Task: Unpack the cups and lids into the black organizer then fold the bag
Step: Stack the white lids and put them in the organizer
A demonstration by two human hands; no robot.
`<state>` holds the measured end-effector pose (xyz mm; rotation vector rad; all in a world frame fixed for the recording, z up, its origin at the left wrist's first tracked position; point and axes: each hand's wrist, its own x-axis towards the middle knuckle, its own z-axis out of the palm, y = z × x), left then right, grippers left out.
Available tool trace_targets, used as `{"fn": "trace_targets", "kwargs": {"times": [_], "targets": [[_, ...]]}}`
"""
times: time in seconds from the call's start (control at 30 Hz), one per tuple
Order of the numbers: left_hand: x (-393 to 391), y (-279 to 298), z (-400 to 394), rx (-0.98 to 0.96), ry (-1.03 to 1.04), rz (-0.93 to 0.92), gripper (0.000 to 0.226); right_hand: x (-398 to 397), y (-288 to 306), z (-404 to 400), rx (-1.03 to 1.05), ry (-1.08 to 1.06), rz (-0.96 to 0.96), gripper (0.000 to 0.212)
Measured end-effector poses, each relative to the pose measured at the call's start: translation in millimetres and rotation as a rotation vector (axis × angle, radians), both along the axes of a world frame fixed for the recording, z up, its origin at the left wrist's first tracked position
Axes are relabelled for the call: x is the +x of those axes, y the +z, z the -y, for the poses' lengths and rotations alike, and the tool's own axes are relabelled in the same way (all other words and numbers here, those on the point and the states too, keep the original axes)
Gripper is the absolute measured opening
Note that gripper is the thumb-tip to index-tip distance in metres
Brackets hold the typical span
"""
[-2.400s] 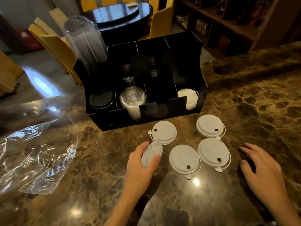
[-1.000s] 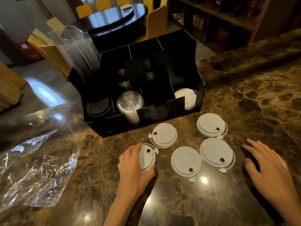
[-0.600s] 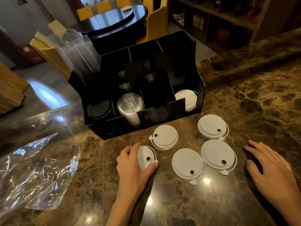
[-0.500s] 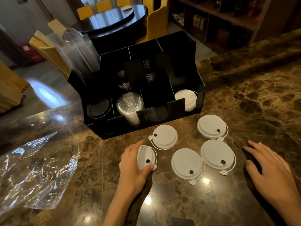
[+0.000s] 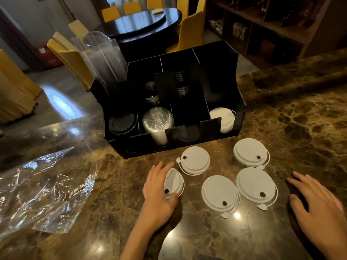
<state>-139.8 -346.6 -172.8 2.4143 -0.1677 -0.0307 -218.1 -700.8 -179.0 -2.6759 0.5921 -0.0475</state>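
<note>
Head view, brown marble worktop [image 5: 281, 113]. Black organizer [image 5: 241, 102] stands at the far middle of it, open side up.

Organizer contents, front row from left: black lids [image 5: 122, 124]; a stack of clear lids [image 5: 157, 119] lying on its side; a compartment whose contents cannot be made out; a short stack of white lids [image 5: 224, 117] at the right end. Behind these, two stacks of dark cups [image 5: 181, 84] in the middle compartments. A clear plastic sleeve [image 5: 102, 57] rises tilted from the back left corner.

Four white lids lie flat on the worktop in front of the organizer, apart from one another: far-left lid [image 5: 195, 159], far-right lid [image 5: 249, 152], near-middle lid [image 5: 219, 193], near-right lid [image 5: 256, 184].

Left hand [image 5: 159, 196]: fingers curled round a fifth white lid [image 5: 173, 184], thumb at its near edge by the sip hole, lid tipped up on edge. It sits just left of the four flat lids.

Right hand [image 5: 319, 203]: palm down on the worktop, fingers spread apart, holding nothing, just right of the near-right lid.

Clear empty bag [image 5: 43, 192] lies crumpled on the worktop at left, well apart from both hands.
</note>
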Motion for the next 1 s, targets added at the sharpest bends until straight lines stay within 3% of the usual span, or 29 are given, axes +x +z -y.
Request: {"fn": "trace_targets", "kwargs": {"times": [0.1, 0.17, 0.3, 0.57, 0.77, 1.0], "targets": [[0.1, 0.3, 9.3, -0.014, 0.16, -0.004, 0.074, 0.6, 2.1, -0.8, 0.008, 0.0, -0.006, 0.04], [0.8, -1.7, 13.8, 0.076, 0.262, 0.016, 0.08, 1.1, 3.2, -1.3, 0.006, 0.0, -0.009, 0.04], [1.8, -5.6, 11.2, 0.072, 0.265, 0.053, 0.081, 1.2, 5.3, -2.7, 0.006, -0.007, -0.004, 0.039], [48.1, 37.3, 26.2, -0.081, -0.23, 0.069, 0.077, 2.2, 7.7, -3.9, -0.008, -0.008, -0.013, 0.04], [102.2, 39.1, 39.8, 0.115, -0.535, -0.052, 0.078, -0.7, 3.2, -1.6, -0.006, -0.002, 0.021, 0.039], [112.3, 24.0, 41.7, 0.253, -0.626, -0.14, 0.073, -1.6, 4.9, -4.0, 0.024, -0.022, 0.055, 0.039]]}}
